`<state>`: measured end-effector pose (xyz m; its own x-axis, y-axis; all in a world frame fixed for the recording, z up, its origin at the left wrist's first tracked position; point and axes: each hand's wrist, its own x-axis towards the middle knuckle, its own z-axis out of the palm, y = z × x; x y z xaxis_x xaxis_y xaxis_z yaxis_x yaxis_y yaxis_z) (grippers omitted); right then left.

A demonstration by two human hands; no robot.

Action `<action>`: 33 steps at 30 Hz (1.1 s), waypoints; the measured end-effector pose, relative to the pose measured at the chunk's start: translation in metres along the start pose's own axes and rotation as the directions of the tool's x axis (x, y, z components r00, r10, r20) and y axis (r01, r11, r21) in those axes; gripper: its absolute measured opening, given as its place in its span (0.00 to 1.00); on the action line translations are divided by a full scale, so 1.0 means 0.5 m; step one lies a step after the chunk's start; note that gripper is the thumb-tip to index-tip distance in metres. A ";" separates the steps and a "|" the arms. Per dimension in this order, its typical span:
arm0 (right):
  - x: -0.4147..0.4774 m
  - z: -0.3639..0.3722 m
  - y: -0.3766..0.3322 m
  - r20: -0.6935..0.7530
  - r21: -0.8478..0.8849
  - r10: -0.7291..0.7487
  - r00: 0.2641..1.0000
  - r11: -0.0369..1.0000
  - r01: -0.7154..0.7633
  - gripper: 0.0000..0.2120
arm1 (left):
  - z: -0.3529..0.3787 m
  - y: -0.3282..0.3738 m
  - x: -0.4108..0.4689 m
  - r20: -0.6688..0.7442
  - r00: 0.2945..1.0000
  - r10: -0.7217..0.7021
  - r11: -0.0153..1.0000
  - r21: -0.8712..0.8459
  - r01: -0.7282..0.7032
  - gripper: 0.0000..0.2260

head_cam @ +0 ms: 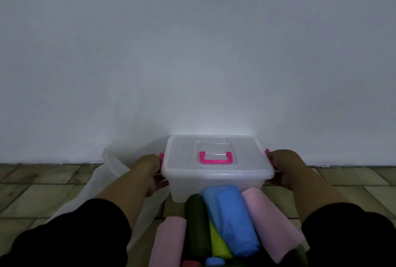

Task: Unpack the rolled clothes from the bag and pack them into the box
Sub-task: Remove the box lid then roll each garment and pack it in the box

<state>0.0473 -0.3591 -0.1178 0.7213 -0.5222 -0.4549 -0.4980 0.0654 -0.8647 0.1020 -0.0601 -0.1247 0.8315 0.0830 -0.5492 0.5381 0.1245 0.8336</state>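
A clear plastic box (216, 183) with its lid (188, 151) on and a pink top handle (216, 157) stands on the floor by the wall. My left hand (150, 172) grips its left side at the pink latch (161, 157). My right hand (287, 170) grips its right side at the other latch. Just in front of the box lie rolled clothes: a blue roll (231, 217), a pink roll (270, 224) on the right, another pink roll (169, 243) on the left, a dark green roll (197, 224) and a lime one (218, 245).
A translucent white bag (115, 159) lies crumpled on the tiled floor (42, 185) to the left of the box. A plain white wall (192, 52) rises right behind the box. Small red and blue pieces of cloth peek in at the bottom edge.
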 end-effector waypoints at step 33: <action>-0.306 -0.216 0.030 -0.075 -0.707 -0.686 0.724 0.548 0.447 0.10 | -0.004 -0.100 -0.036 0.227 0.756 0.614 0.500 0.630 -0.594 0.40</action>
<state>-0.1225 -0.3702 -0.0380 0.8279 -0.4861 0.2798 -0.2910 -0.7987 -0.5267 0.0598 -0.0660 -0.1563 0.9904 -0.0850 0.1094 -0.1385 -0.6101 0.7801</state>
